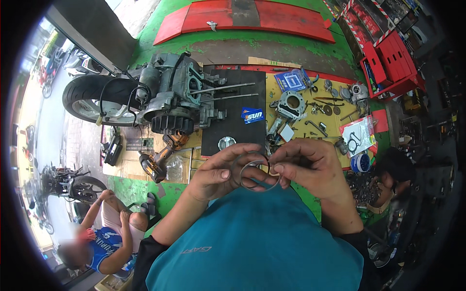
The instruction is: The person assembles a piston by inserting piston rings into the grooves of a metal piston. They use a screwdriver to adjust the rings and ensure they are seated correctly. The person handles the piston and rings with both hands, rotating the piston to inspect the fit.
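Thin metal piston rings (259, 190) are held up between my two hands, in front of my teal shirt. My left hand (216, 170) has its fingers curled around their left side, with some fingertips passing behind or through the loops. Thumb and fingers of my right hand (313, 167) pinch the right side. Two loops seem to overlap, one darker than the other. Just beyond my left fingers a round piston (226, 142) rests on the black mat (233, 128).
Left on the bench stands a scooter engine (170, 97) with its wheel (92, 97). Near it lie an orange cordless driver (162, 157) and a black case (112, 147). Rightward are a cylinder block (291, 104), a bagged gasket (357, 136) and several small parts. A person (104, 237) sits lower left.
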Demonstrator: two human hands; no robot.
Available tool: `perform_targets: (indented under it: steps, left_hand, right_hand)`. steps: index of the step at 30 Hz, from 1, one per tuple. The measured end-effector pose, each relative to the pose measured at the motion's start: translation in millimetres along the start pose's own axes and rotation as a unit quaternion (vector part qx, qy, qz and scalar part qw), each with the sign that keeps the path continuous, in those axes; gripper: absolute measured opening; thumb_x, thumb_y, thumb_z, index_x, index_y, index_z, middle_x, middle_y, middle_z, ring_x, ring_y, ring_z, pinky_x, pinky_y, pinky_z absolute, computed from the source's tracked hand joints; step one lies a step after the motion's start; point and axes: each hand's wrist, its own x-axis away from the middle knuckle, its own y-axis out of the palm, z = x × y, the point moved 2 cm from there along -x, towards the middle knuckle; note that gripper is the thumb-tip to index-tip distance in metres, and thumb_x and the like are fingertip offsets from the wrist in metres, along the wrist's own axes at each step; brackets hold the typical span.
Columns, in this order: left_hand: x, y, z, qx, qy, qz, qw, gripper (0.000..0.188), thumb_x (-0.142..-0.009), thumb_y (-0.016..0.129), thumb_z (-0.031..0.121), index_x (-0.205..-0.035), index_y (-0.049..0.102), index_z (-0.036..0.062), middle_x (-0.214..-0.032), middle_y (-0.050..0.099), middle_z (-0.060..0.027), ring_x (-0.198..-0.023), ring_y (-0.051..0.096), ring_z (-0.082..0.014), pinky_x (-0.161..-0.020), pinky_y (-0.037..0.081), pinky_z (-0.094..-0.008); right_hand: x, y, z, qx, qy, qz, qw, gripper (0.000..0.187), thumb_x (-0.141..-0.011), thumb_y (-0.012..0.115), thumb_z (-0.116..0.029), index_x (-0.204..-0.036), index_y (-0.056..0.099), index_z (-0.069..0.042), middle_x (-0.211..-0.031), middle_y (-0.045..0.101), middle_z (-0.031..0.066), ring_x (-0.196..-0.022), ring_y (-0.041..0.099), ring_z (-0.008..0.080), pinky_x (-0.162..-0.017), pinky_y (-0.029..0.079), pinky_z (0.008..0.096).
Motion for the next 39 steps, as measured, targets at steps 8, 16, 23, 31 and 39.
perform_targets:
  steps: [8,16,23,31,39]
  left_hand:
    - [-12,10,-11,-0.013,-0.026,-0.003,1.0,0.08,-0.098,0.066,0.035,-0.162,0.029,0.0033,-0.154,0.044,-0.0252,-0.128,0.059,-0.0514,-0.103,0.053,-0.0554]
    - [-32,21,-20,-0.057,-0.002,0.045,0.997,0.085,-0.093,0.073,0.039,-0.159,0.033,0.0045,-0.149,0.047,-0.0238,-0.122,0.061,-0.0461,-0.095,0.057,-0.0533]
    - [-45,24,-37,-0.033,0.016,0.039,0.999,0.084,-0.093,0.072,0.039,-0.159,0.033,0.004,-0.147,0.049,-0.0217,-0.125,0.058,-0.0414,-0.092,0.058,-0.0536]
    - [-68,33,-55,-0.042,0.077,0.041,0.995,0.078,-0.093,0.073,0.036,-0.155,0.038,0.0058,-0.147,0.048,-0.0196,-0.131,0.054,-0.0371,-0.097,0.055,-0.053]
    - [-81,52,-60,-0.103,0.134,0.052,0.984,0.069,-0.095,0.073,0.018,-0.153,0.038,0.0051,-0.147,0.048,-0.0197,-0.135,0.053,-0.037,-0.104,0.052,-0.0508]
  right_hand:
    - [-3,-12,-13,0.259,-0.194,-0.034,0.945,0.02,-0.09,0.071,0.001,-0.109,0.075,-0.001,-0.095,0.072,0.0133,-0.078,0.071,0.0246,-0.069,0.055,0.0325]
    - [7,-15,-13,0.44,-0.375,0.047,0.814,0.035,-0.077,0.077,0.004,-0.111,0.075,-0.003,-0.097,0.069,0.0097,-0.076,0.067,0.0249,-0.063,0.053,0.0338]
    - [7,-38,-7,0.47,-0.442,0.044,0.763,0.047,-0.071,0.077,-0.005,-0.117,0.071,-0.003,-0.099,0.063,0.0053,-0.075,0.06,0.0233,-0.062,0.051,0.0334]
    - [15,-58,-14,0.444,-0.398,0.076,0.799,0.052,-0.07,0.086,-0.016,-0.117,0.069,-0.002,-0.104,0.063,0.008,-0.087,0.061,0.0285,-0.071,0.051,0.0386]
    - [27,-72,-8,0.425,-0.34,0.067,0.836,0.071,-0.062,0.095,-0.026,-0.122,0.065,-0.001,-0.118,0.062,0.0123,-0.101,0.062,0.0334,-0.085,0.053,0.044]
